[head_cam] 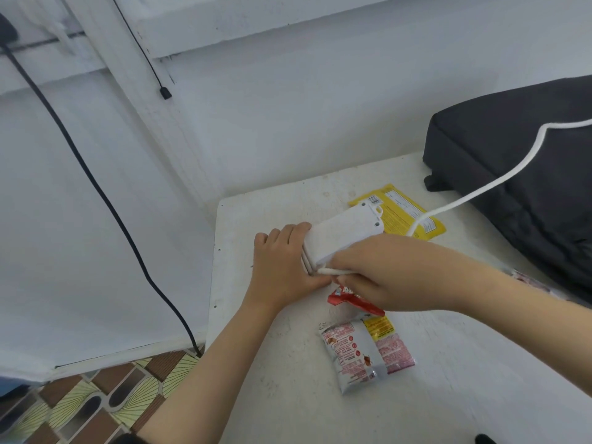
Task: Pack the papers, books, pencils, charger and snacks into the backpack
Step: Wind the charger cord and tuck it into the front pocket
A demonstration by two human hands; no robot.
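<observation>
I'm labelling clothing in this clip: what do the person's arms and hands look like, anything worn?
Both the left hand and right hand are bare: no gloves, rings or wristbands show. Forearms are unsleeved; a dark edge at the left arm's bottom end may be a sleeve.

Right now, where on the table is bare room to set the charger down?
Widest free patch: the table's near right corner, right of the white-and-pink packet. A narrower one lies at the far edge, left of the yellow packet. Crowded: the middle around the charger, cord and red packet, and the right side under the backpack.
</observation>
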